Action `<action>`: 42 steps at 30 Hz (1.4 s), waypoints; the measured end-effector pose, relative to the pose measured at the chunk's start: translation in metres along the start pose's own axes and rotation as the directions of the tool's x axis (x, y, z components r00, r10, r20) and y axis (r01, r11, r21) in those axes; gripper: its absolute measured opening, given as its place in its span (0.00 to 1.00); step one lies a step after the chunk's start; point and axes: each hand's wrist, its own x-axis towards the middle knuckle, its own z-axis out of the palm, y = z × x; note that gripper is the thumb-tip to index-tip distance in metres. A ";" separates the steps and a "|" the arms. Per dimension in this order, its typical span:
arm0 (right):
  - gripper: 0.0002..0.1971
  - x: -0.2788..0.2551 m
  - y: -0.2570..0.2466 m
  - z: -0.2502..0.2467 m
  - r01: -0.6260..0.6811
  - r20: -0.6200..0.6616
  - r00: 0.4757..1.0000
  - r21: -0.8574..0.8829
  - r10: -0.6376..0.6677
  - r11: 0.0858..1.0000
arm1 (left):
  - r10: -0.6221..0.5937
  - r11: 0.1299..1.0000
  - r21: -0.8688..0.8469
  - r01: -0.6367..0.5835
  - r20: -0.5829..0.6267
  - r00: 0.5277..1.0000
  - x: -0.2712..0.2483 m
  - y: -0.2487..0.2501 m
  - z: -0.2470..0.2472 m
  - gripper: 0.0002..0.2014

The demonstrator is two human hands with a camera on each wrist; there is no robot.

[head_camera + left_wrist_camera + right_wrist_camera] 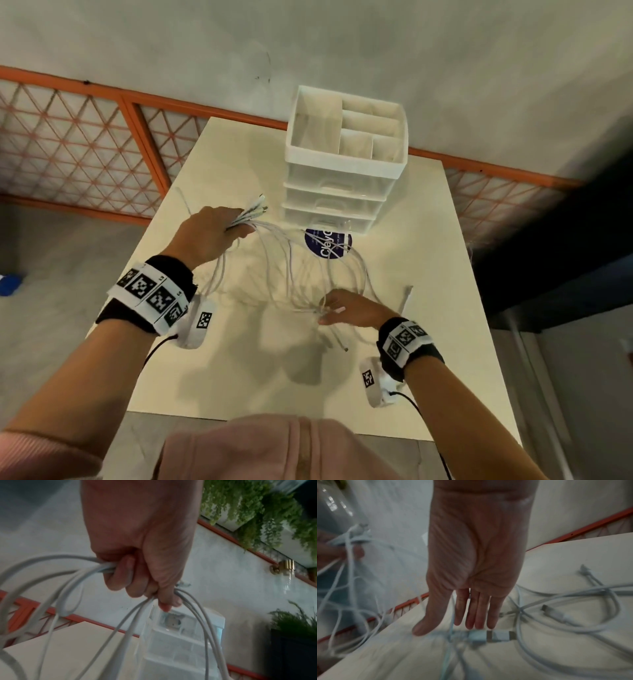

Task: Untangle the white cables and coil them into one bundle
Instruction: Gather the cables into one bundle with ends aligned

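- Your right hand [349, 310], fingers straight and empty, hovers over plug ends near the tabletop's [239, 377] right edge.
- Your left hand [209, 233] clenches the white cables [291, 274], loops trailing mid-table.
- Farther back stands a drawer organizer [342, 164].

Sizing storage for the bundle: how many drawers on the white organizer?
3, stacked under the divided top tray: top drawer, middle drawer, bottom drawer, nearest the white cables. None seems hidden.

White cables [291, 267] on a cream table [239, 377]; white drawer unit [342, 192]; orange lattice railing [102, 137].
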 end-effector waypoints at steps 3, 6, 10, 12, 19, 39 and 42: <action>0.16 -0.011 0.014 -0.022 0.005 -0.212 0.977 0.049 0.006 0.999 | -0.027 0.991 0.132 -0.006 0.252 0.967 0.003 -0.004 0.011 0.11; 0.06 -0.025 0.038 -0.044 -0.074 -0.507 0.855 0.086 0.108 0.994 | -0.086 0.987 0.161 0.030 0.354 0.931 0.005 -0.001 0.022 0.10; 0.02 -0.043 0.064 -0.040 -0.216 -0.386 0.897 0.037 0.214 0.976 | -0.155 0.974 0.212 0.082 0.357 0.921 0.008 0.007 0.036 0.14; 0.08 -0.044 0.069 -0.029 -0.248 -0.371 0.897 0.027 0.240 0.968 | -0.169 0.971 0.220 0.095 0.348 0.922 0.010 0.009 0.039 0.15; 0.22 -0.044 0.078 -0.018 -0.248 -0.369 0.911 -0.140 0.182 0.958 | -0.212 0.961 0.243 0.136 0.325 0.922 0.010 0.006 0.038 0.16; 0.18 -0.111 0.017 -0.108 0.057 -0.346 0.938 0.091 -0.022 0.994 | -0.068 0.988 -0.113 0.108 0.312 0.948 -0.009 0.027 0.007 0.21; 0.16 -0.126 -0.005 -0.121 0.245 -0.437 0.887 0.168 -0.151 0.955 | -0.006 0.987 -0.154 0.046 0.249 0.968 -0.008 0.037 -0.004 0.13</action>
